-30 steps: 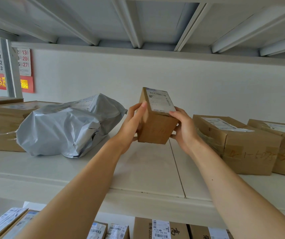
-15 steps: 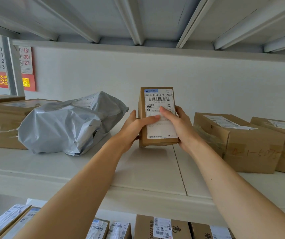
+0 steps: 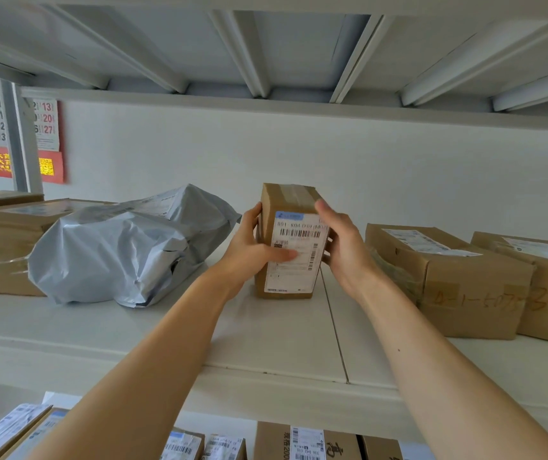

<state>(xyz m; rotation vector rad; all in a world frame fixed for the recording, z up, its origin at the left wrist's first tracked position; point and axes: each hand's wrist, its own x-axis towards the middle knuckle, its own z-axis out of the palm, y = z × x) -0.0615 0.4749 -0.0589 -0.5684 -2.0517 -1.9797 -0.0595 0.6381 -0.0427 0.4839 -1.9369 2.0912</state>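
Both the left grip (image 3: 249,252) and right grip (image 3: 344,249) curl round the upright box (image 3: 284,200) (label (image 3: 294,277) facing out).

The small brown cardboard box (image 3: 295,240) stands upright on one narrow end on the white shelf (image 3: 266,333), leaning very slightly, its top face sealed with clear tape. A white shipping label (image 3: 294,273) with barcodes and printed text covers most of the front face, which looks toward the camera. The left hand (image 3: 249,250) grips its left side with the thumb laid across the label, and the right hand (image 3: 342,247) clasps its right edge.
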